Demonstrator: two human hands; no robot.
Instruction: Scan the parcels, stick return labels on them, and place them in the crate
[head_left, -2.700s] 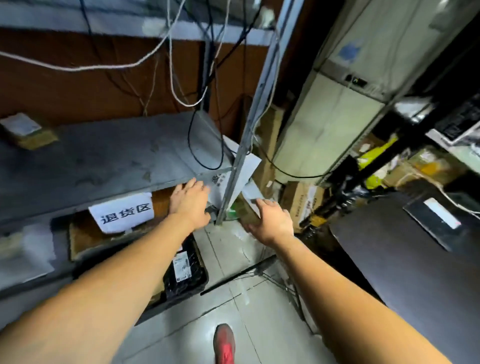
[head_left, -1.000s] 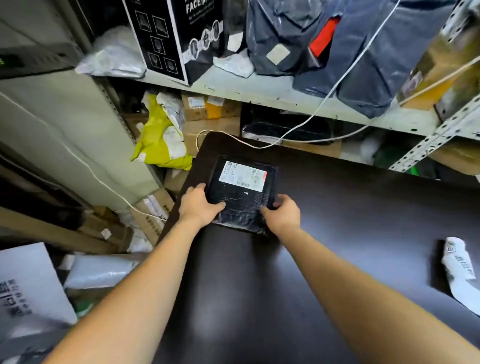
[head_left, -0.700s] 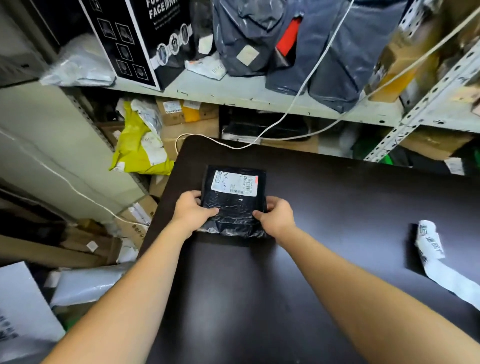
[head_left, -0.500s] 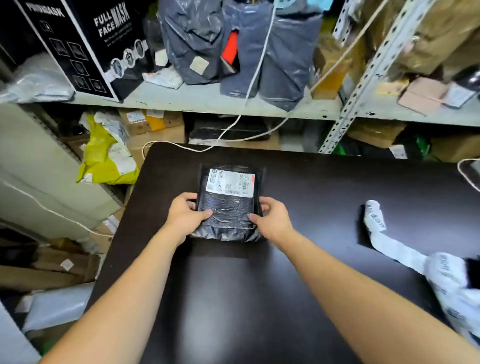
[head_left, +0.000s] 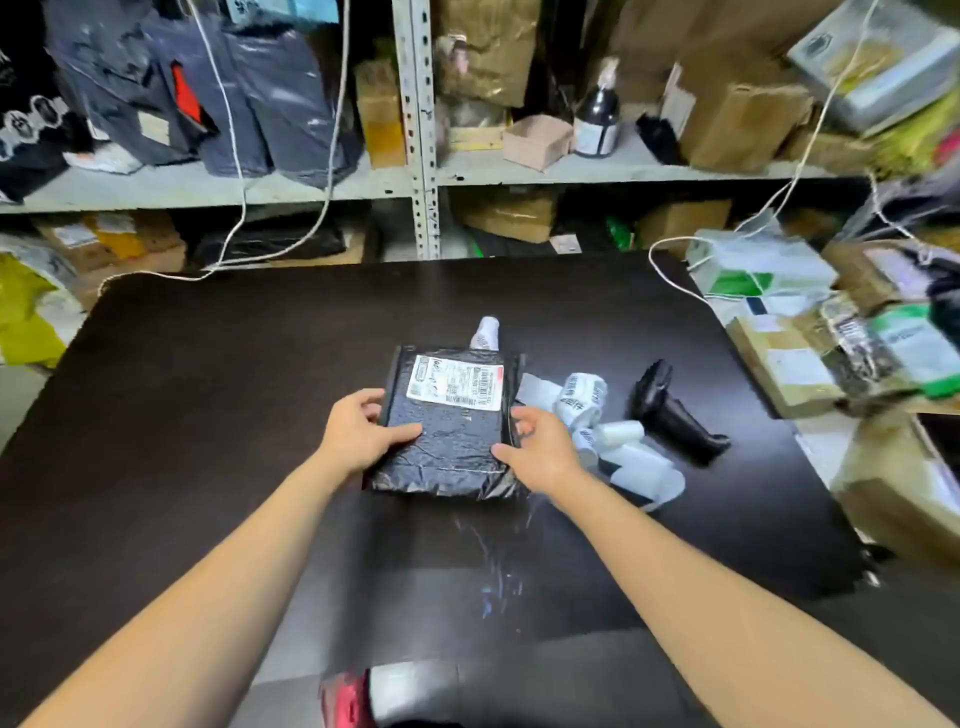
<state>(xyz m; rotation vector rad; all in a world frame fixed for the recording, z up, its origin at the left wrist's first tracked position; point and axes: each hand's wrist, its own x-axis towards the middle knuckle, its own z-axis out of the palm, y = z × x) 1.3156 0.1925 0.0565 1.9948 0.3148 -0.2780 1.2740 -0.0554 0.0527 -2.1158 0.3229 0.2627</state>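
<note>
A flat black plastic parcel (head_left: 451, 431) with a white shipping label at its top lies in the middle of the dark table (head_left: 208, 389). My left hand (head_left: 363, 434) grips its left edge, thumb on top. My right hand (head_left: 540, 449) holds its right edge. Just right of the parcel lies a curled strip of white return labels (head_left: 597, 415), partly behind my right hand. A black handheld scanner (head_left: 672, 410) lies on the table further right. No crate shows in this view.
Metal shelving (head_left: 423, 135) packed with grey bags, cardboard boxes and a dark bottle runs behind the table. White cables (head_left: 234, 156) hang down to the table's back edge. A stack of boxes and parcels (head_left: 810, 343) stands at the right. A red shoe (head_left: 345, 701) shows below.
I turned from the return-area shelf to the table and took the black parcel in both hands. It has slid right along the table to beside the labels and scanner.
</note>
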